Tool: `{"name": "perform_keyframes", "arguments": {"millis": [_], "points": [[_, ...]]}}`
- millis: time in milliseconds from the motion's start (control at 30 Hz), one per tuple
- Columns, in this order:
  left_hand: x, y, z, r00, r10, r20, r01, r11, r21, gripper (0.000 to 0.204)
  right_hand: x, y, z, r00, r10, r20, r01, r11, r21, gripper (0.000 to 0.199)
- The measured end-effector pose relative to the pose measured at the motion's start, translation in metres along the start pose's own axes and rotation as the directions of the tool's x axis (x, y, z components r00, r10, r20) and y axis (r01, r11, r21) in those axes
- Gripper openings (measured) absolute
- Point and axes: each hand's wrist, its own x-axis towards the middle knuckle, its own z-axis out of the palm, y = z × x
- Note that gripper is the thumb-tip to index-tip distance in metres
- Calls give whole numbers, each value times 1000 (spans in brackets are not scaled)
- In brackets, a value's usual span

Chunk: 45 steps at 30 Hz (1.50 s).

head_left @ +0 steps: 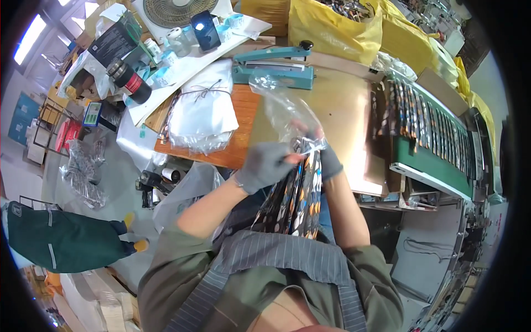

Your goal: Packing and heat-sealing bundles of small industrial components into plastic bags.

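Observation:
A bundle of long dark patterned strips, with orange, white and blue spots, hangs down in front of me toward my lap. Its upper end meets the opening of a clear plastic bag, which stretches up and away over the table. My left hand, in a grey glove with bare fingertips, is closed at the bag's edge, left of the bundle. On the other side, my right hand, gloved the same way, is closed around the bundle's top; the bag and strips partly cover its fingers.
A stack of clear bags tied with cord lies left on the wooden table. Behind stands a teal bag sealer. To the right, a green conveyor carries rows of similar strips. A person in dark green is at left.

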Motion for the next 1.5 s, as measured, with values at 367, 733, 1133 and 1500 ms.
{"name": "perform_keyframes", "arguments": {"millis": [367, 733, 1133, 1500], "points": [[-27, 27, 5, 938, -316, 143, 319, 948, -2, 19, -71, -8, 34, 878, -458, -136, -156, -6, -988, 24], [127, -32, -85, 737, -538, 410, 425, 840, 337, 21, 27, -164, 48, 861, -507, 31, -298, -554, -778, 20], [141, -35, -59, 921, -313, 232, 311, 949, 48, 33, 22, -191, 3, 881, -257, -397, -409, 9, -912, 22], [126, 33, -65, 975, -185, -123, 128, 921, -368, 22, 19, -147, 48, 779, -529, 336, 259, -216, -941, 16]]}}
